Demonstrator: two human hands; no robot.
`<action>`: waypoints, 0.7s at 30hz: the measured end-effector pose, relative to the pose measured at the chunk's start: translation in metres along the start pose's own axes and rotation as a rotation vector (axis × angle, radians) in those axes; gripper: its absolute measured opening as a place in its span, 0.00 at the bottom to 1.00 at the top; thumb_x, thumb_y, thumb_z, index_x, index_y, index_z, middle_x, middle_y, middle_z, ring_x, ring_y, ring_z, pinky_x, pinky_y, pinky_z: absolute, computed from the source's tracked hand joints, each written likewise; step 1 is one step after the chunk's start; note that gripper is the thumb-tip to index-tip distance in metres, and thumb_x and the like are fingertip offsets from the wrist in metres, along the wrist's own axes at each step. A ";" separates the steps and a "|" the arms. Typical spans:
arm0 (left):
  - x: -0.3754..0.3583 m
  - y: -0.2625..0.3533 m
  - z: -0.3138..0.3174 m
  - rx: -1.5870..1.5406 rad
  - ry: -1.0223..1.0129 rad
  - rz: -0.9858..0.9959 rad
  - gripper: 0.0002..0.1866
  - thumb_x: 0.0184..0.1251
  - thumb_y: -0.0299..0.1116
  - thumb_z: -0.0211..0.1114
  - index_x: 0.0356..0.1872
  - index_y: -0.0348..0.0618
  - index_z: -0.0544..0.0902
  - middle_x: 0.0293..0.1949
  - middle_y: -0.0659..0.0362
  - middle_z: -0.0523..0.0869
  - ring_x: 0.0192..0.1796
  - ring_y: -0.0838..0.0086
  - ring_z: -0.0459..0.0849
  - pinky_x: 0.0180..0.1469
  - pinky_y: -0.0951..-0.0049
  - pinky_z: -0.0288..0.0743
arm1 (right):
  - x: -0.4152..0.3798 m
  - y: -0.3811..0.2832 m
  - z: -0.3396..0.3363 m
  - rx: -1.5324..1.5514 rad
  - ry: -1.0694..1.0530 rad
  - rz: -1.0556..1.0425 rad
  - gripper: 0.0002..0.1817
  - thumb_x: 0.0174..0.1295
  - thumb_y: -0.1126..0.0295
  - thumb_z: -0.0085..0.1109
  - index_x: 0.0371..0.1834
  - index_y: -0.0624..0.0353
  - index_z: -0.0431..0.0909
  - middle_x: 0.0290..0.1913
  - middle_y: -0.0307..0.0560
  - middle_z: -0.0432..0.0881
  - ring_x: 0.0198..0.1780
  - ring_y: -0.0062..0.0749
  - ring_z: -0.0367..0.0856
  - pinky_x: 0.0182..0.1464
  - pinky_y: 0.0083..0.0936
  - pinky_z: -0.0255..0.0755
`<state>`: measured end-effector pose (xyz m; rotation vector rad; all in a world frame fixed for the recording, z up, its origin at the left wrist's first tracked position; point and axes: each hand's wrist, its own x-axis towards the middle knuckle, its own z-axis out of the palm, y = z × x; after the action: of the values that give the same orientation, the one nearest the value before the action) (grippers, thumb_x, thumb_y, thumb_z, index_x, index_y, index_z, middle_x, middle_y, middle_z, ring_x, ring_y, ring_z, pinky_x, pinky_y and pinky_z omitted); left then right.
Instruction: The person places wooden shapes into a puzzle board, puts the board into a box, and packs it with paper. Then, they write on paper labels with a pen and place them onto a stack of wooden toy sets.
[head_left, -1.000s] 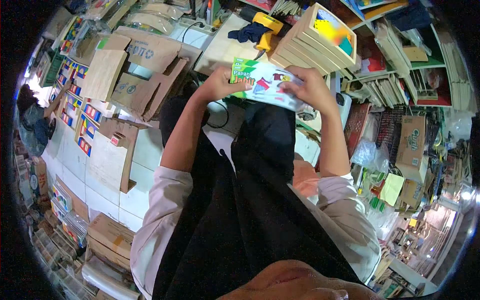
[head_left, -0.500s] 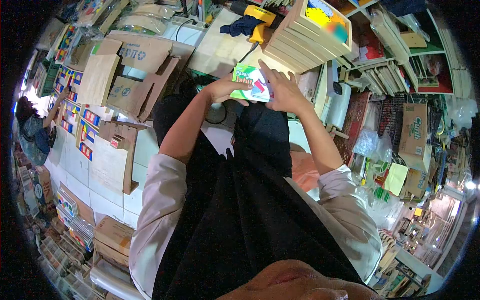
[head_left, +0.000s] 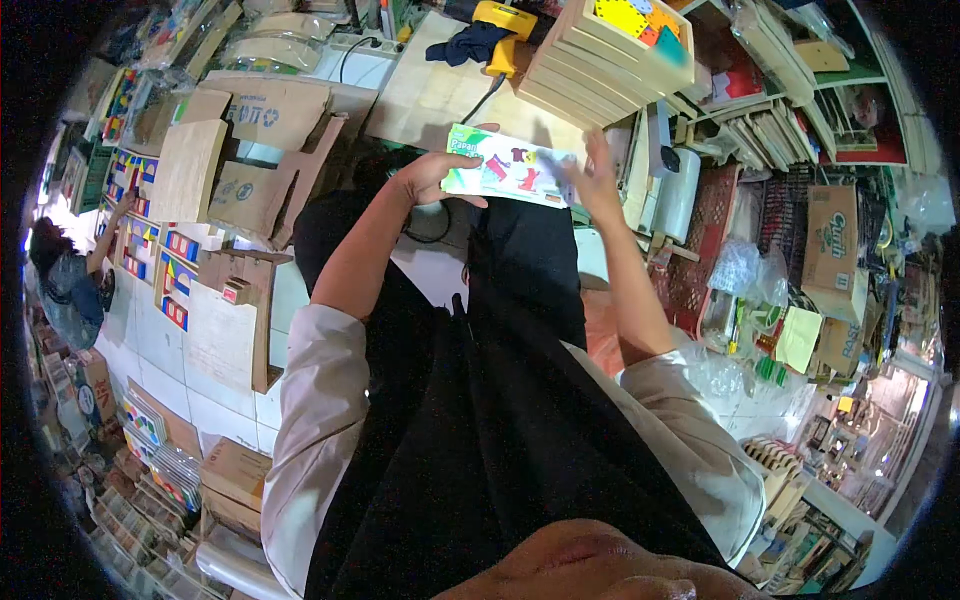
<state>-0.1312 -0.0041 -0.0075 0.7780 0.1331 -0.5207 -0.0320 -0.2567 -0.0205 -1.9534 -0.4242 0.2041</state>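
Note:
My left hand grips the left end of a printed card, thumb on top and fingers beneath. The card is green and white, with the word "Papan" and coloured clothing pictures on it. It is held above my lap, at the near edge of a wooden board. My right hand is at the card's right end, smeared by motion. Whether it touches the card I cannot make out.
Beyond the card stands a stack of wooden trays, the top one holding colourful pieces. A yellow heat gun and a dark cloth lie beside it. Cut cardboard is on the left; another person reaches toward colourful block sets.
The card shows a longer face now, with more pictures visible. My right hand has moved rightward to its end and is blurred. The view has shifted slightly.

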 end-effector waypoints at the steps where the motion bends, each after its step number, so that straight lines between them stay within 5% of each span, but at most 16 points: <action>1: 0.001 -0.001 0.001 0.001 -0.007 -0.002 0.30 0.62 0.30 0.56 0.66 0.51 0.57 0.55 0.51 0.74 0.52 0.60 0.78 0.42 0.54 0.80 | -0.002 0.002 0.004 0.309 0.093 0.171 0.41 0.58 0.52 0.56 0.69 0.58 0.46 0.66 0.56 0.59 0.65 0.39 0.58 0.64 0.33 0.55; 2: 0.002 -0.003 0.001 0.021 -0.036 0.009 0.32 0.62 0.29 0.56 0.67 0.54 0.56 0.56 0.51 0.73 0.52 0.60 0.78 0.42 0.55 0.80 | -0.004 0.005 0.009 0.305 0.099 0.171 0.41 0.58 0.52 0.56 0.69 0.58 0.46 0.66 0.56 0.59 0.65 0.39 0.58 0.64 0.33 0.55; 4: 0.007 -0.005 0.002 0.040 -0.067 0.015 0.33 0.62 0.28 0.56 0.68 0.57 0.54 0.57 0.52 0.72 0.52 0.61 0.77 0.42 0.56 0.80 | -0.013 -0.008 0.022 0.801 0.130 0.473 0.36 0.62 0.53 0.51 0.68 0.58 0.49 0.62 0.56 0.64 0.64 0.39 0.59 0.63 0.30 0.56; 5: 0.007 -0.007 0.003 0.023 -0.055 -0.006 0.32 0.62 0.26 0.56 0.67 0.57 0.56 0.56 0.53 0.72 0.54 0.61 0.76 0.44 0.55 0.80 | -0.017 -0.014 0.025 0.595 0.144 0.323 0.33 0.63 0.56 0.50 0.67 0.57 0.52 0.59 0.54 0.68 0.61 0.37 0.64 0.62 0.29 0.56; 8: 0.006 -0.007 0.004 0.001 -0.045 -0.026 0.32 0.60 0.24 0.57 0.66 0.55 0.58 0.56 0.54 0.72 0.56 0.60 0.74 0.45 0.53 0.79 | -0.016 -0.020 0.021 0.611 0.136 0.308 0.25 0.67 0.65 0.43 0.66 0.56 0.55 0.59 0.49 0.69 0.58 0.33 0.67 0.59 0.27 0.61; 12: 0.012 -0.007 -0.004 -0.054 -0.081 -0.006 0.28 0.61 0.28 0.58 0.63 0.49 0.60 0.55 0.52 0.72 0.55 0.60 0.75 0.45 0.52 0.79 | -0.018 -0.022 0.008 0.568 -0.093 0.268 0.27 0.61 0.76 0.48 0.65 0.57 0.56 0.63 0.46 0.64 0.58 0.32 0.67 0.60 0.25 0.59; 13: 0.012 -0.007 -0.007 -0.112 -0.100 -0.010 0.27 0.62 0.31 0.57 0.62 0.47 0.61 0.55 0.52 0.72 0.54 0.59 0.76 0.44 0.52 0.79 | -0.018 -0.026 0.002 0.534 -0.185 0.266 0.35 0.55 0.70 0.60 0.66 0.56 0.55 0.65 0.49 0.61 0.62 0.36 0.63 0.63 0.29 0.55; 14: 0.012 -0.007 -0.010 -0.116 -0.094 -0.008 0.27 0.62 0.31 0.57 0.62 0.47 0.61 0.55 0.52 0.72 0.54 0.59 0.76 0.44 0.52 0.79 | -0.020 -0.030 -0.002 0.534 -0.192 0.269 0.35 0.55 0.70 0.60 0.66 0.56 0.55 0.65 0.49 0.61 0.62 0.36 0.63 0.63 0.29 0.55; 17: 0.013 -0.004 -0.009 -0.132 -0.123 -0.007 0.23 0.66 0.38 0.53 0.61 0.48 0.62 0.55 0.51 0.72 0.55 0.58 0.76 0.44 0.49 0.78 | -0.026 -0.060 -0.005 -0.557 -0.226 -0.284 0.60 0.27 0.57 0.77 0.68 0.56 0.51 0.64 0.60 0.60 0.67 0.50 0.54 0.68 0.38 0.45; 20: 0.014 -0.004 -0.005 -0.132 -0.073 -0.015 0.25 0.66 0.42 0.52 0.62 0.48 0.62 0.56 0.52 0.73 0.53 0.56 0.76 0.44 0.47 0.77 | -0.020 -0.069 -0.001 -0.630 -0.408 -0.221 0.59 0.28 0.57 0.76 0.68 0.56 0.51 0.64 0.61 0.59 0.64 0.53 0.59 0.67 0.41 0.46; 21: 0.012 -0.002 -0.003 -0.133 -0.071 -0.013 0.25 0.66 0.42 0.52 0.62 0.48 0.62 0.56 0.52 0.73 0.53 0.56 0.76 0.44 0.47 0.77 | -0.016 -0.068 0.001 -0.551 -0.419 -0.258 0.56 0.28 0.57 0.76 0.66 0.58 0.56 0.61 0.58 0.64 0.59 0.52 0.65 0.62 0.40 0.55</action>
<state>-0.1220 -0.0080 -0.0147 0.6288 0.1060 -0.5458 -0.0610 -0.2378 0.0398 -2.3638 -1.0937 0.3592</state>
